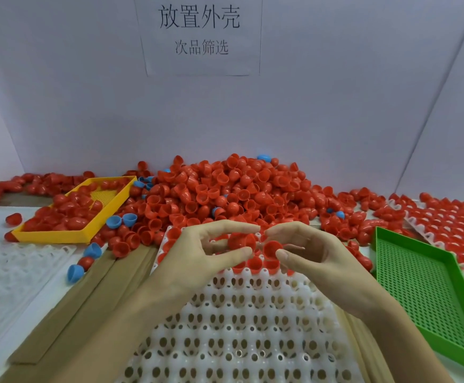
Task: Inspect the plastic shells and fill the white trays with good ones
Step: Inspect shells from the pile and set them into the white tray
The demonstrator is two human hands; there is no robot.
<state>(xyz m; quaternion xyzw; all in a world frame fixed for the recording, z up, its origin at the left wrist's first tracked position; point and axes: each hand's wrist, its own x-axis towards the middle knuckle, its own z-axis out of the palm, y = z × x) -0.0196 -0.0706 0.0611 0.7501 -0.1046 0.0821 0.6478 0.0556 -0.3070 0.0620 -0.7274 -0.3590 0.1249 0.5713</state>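
left hand [197,252]: it is lifted over the far part of the white tray, thumb and fingers curled to pinch a red shell [240,240]; I think it is held up so that the rim and the dome can be looked at before it goes down
right hand [312,254]: it pinches a second red shell [272,248] between thumb and fingers, the open mouth turned toward the camera, probably to show the inside for checking
two held shells: they are just beside each other, maybe touching; I cannot tell this for sure
white tray [242,322]: it lies directly in front of the person; only the far rows have red shells, the near cups show their holes, so most of the filling is not yet done
pile of shells [233,189]: it is heaped against the back wall just behind the tray, within easy reach; mostly red, a few blue shells [120,220] are mixed in
yellow tray [81,211]: on the left, it has loose red shells lying without order; possibly the rejected ones, this is only my guess
green tray [429,294]: on the right of the white tray, I see nothing inside it
filled tray [451,225]: far right, red shells sit in rows, it seems to be put aside
paper sign [200,34]: on the wall, with printed Chinese characters
next move: if both shells look good, each goes into a free cup near the filled rows
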